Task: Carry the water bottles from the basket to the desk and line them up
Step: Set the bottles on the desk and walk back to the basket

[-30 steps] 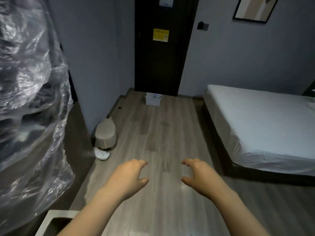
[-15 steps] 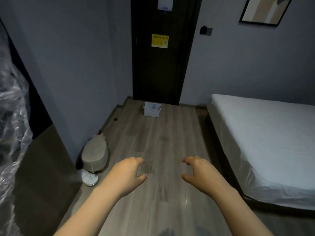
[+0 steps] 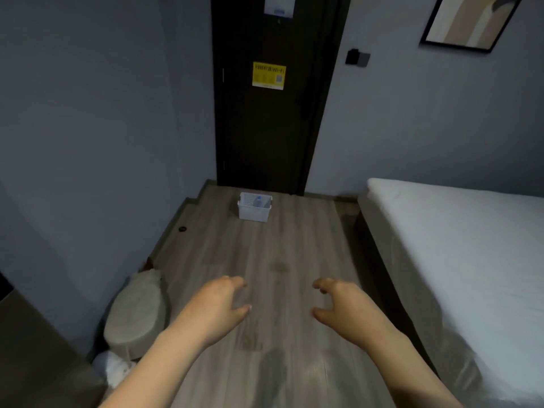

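Left hand [image 3: 216, 307] and right hand [image 3: 343, 307] both out front, palms down, fingers loosely curled, thumbs apart, holding nothing. The two hands are level, with a gap of bare wood floor [image 3: 279, 245] between them.

White perforated basket [image 3: 254, 213] sits on the floor at the far end, just in front of the dark door [image 3: 270, 128], well apart from both hands. At least one water bottle [image 3: 258, 200] with a bluish cap pokes up inside; the count can't be told, too small. Desk not in view.

Step in hand, judged: approach the basket empty-handed for a pickup. To do it well, walk straight down the floor strip, crouch at the basket, and grip a bottle round its body with the hand already half open. Take one per hand if more are there, and lift straight up so the light basket doesn't drag or tip.

Room to move: the clear lane runs down the middle. Bed [image 3: 456, 245] edge and its dark base bound the right side. On the left, a round grey pouf [image 3: 137, 316] and a white thing [image 3: 113, 368] beside it sit against the wall, near the left forearm, so keep right of them. The basket is close to the door, so there's little room behind it; reach from the near side.
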`<move>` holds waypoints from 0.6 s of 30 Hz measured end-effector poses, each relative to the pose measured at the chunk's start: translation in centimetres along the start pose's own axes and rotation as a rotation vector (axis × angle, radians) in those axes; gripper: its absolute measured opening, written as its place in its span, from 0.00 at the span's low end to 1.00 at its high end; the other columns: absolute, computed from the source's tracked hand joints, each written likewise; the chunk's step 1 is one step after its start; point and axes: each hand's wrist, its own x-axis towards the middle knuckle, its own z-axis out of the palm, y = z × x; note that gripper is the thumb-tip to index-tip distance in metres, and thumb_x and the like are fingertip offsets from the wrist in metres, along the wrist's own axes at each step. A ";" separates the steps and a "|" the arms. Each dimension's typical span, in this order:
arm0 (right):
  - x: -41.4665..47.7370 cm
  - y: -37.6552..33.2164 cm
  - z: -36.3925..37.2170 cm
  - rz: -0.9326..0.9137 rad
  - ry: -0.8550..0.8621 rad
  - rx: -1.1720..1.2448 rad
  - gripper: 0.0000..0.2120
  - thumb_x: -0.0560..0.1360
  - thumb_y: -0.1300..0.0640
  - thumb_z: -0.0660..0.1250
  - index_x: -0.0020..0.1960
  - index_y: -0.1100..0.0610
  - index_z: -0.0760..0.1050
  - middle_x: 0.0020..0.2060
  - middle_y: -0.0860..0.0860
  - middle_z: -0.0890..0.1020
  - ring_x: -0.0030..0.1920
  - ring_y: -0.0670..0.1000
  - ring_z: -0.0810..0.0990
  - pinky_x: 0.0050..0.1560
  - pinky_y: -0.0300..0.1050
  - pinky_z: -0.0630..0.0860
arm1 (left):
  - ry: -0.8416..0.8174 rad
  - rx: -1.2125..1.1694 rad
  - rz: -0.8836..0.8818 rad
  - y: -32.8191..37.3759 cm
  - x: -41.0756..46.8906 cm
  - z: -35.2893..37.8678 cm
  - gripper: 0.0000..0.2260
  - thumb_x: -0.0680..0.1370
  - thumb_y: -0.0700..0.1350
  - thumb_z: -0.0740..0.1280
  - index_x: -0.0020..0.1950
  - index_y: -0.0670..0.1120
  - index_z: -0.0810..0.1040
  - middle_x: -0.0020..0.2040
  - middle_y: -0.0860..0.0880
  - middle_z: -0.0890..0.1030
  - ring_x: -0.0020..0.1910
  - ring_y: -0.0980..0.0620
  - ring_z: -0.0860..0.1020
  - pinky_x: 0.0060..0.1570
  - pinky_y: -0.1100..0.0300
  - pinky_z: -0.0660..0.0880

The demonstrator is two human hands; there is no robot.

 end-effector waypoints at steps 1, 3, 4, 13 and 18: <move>1.9 -0.4 -0.3 0.008 0.012 -0.007 0.28 0.74 0.47 0.68 0.72 0.49 0.66 0.63 0.48 0.76 0.59 0.46 0.77 0.59 0.39 0.75 | -0.003 0.005 0.009 -0.6 1.9 -0.7 0.21 0.76 0.54 0.65 0.68 0.50 0.71 0.64 0.49 0.75 0.64 0.52 0.73 0.60 0.65 0.67; 4.7 -0.9 -0.9 0.008 0.034 -0.015 0.27 0.74 0.48 0.68 0.71 0.49 0.66 0.63 0.47 0.76 0.60 0.45 0.77 0.60 0.38 0.74 | -0.011 0.007 0.021 -1.5 4.9 -1.7 0.21 0.77 0.54 0.65 0.68 0.50 0.70 0.65 0.49 0.74 0.65 0.52 0.72 0.60 0.65 0.66; 6.6 -1.0 -1.1 0.008 0.041 -0.012 0.27 0.74 0.48 0.68 0.71 0.49 0.66 0.64 0.46 0.76 0.61 0.44 0.76 0.61 0.37 0.73 | -0.016 -0.004 0.022 -2.1 6.7 -2.2 0.21 0.77 0.54 0.65 0.68 0.50 0.70 0.65 0.49 0.74 0.65 0.52 0.72 0.60 0.65 0.66; 22.5 -1.3 -3.0 0.018 -0.010 0.026 0.27 0.75 0.47 0.66 0.72 0.48 0.64 0.67 0.47 0.72 0.66 0.47 0.71 0.66 0.42 0.70 | -0.024 -0.045 0.022 -5.7 21.2 -5.2 0.20 0.76 0.53 0.66 0.67 0.51 0.72 0.64 0.50 0.75 0.63 0.52 0.73 0.60 0.64 0.69; 32.2 0.4 -4.6 -0.056 0.007 0.000 0.25 0.75 0.47 0.67 0.70 0.49 0.67 0.66 0.47 0.74 0.65 0.47 0.73 0.64 0.40 0.71 | -0.024 -0.026 0.010 -6.7 30.7 -6.1 0.21 0.77 0.53 0.65 0.69 0.52 0.70 0.67 0.51 0.74 0.65 0.53 0.72 0.62 0.64 0.67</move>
